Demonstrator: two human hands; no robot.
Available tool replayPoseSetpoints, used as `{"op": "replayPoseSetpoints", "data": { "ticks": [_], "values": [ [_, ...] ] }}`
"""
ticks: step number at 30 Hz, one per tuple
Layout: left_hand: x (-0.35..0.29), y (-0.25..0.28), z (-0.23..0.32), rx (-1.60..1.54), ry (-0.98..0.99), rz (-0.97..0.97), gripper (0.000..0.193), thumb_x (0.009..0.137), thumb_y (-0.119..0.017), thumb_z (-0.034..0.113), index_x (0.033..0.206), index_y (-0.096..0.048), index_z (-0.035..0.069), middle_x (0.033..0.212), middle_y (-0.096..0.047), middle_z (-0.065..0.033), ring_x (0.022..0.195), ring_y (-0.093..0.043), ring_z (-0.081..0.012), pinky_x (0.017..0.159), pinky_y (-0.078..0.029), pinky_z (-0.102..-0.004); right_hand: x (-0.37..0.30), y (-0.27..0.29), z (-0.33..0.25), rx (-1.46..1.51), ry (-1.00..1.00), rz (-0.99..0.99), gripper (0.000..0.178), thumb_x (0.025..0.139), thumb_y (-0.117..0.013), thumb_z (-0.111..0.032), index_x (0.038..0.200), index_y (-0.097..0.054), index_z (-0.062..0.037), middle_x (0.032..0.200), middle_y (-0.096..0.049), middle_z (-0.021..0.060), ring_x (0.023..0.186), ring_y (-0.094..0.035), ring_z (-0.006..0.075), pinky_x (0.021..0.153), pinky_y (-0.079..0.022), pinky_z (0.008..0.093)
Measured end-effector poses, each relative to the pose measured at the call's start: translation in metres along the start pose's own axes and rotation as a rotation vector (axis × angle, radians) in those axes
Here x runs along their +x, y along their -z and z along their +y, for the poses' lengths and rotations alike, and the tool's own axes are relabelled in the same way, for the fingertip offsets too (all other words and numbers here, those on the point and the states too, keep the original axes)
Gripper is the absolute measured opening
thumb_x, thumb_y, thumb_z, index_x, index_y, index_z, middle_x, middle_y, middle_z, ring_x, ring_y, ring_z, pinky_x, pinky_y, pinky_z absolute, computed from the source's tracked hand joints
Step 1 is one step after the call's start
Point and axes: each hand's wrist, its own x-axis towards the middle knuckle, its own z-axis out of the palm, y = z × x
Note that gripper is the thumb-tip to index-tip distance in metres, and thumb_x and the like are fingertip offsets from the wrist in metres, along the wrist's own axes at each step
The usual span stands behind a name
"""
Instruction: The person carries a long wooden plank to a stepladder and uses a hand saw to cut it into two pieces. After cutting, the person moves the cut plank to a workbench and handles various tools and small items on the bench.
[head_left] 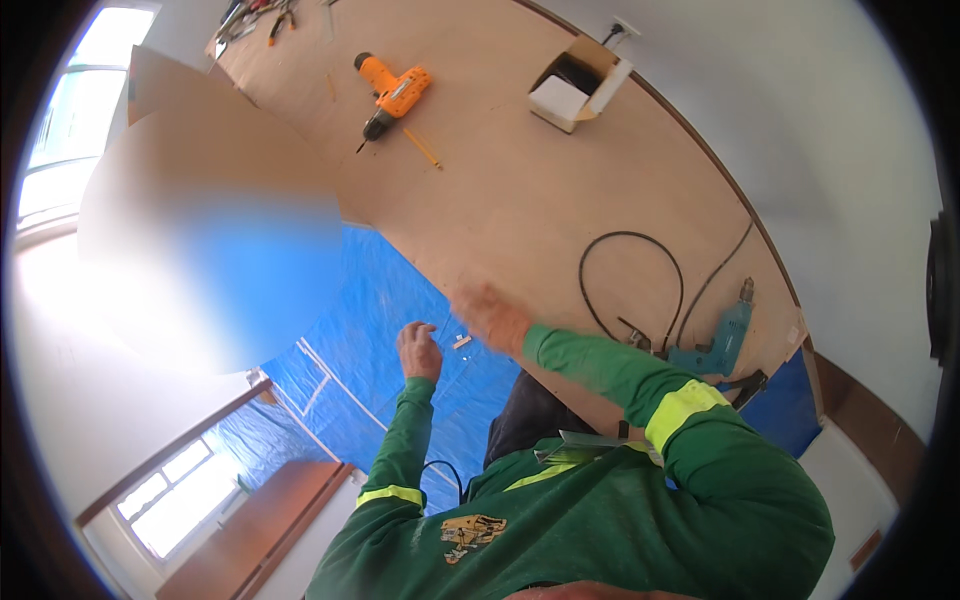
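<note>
My right hand [490, 316], smeared by motion, is at the near edge of the brown-covered worktop [500, 210]. Whether it holds anything does not show. Just left of it, my left hand [420, 352] is raised over the blue sheeting [375, 290], fingers loosely bent and nothing visible in them. A teal corded drill [722, 340] lies beyond my right forearm, its black cord [640, 235] looped on the worktop. Farther off rest an orange cordless drill [400, 95] and a yellow pencil [423, 148].
An open cardboard box [565, 95] with something dark inside stands near the wall, below a plugged-in outlet [622, 28]. Several hand tools [255, 18] lie at the far left. A large blurred pale shape [210, 220] blocks part of the left side. Small debris [462, 342] is on the sheeting.
</note>
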Motion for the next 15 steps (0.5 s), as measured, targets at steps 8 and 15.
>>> {"op": "replayPoseSetpoints", "data": {
  "ticks": [8, 15],
  "values": [
    [0.179, 0.033, 0.038, -0.114, -0.137, 0.25, 0.031, 0.099, -0.065, 0.011, 0.128, -0.068, 0.001, 0.126, -0.066, -0.027, 0.124, -0.058, -0.0493, 0.108, -0.047, -0.0563, -0.048, 0.094, 0.014, 0.405, -0.142, -0.045, 0.054, 0.103, -0.059, -0.022, 0.152, -0.054, -0.0007, 0.158, -0.053, 0.0223, 0.141, -0.056, 0.0424, 0.116, -0.046, 0.0534],
    [0.454, 0.026, -0.07, 0.257, -0.019, 0.331, 0.105, 0.093, -0.071, 0.072, 0.157, -0.045, -0.007, 0.149, -0.058, -0.0326, 0.139, -0.057, -0.0457, 0.119, -0.046, -0.051, -0.216, 0.248, 0.046, 0.366, -1.042, 0.345, 0.044, 0.113, -0.053, -0.027, 0.15, -0.054, -0.0045, 0.142, -0.064, 0.021, 0.117, -0.07, 0.0417, 0.097, -0.059, 0.048]
  ]
}}
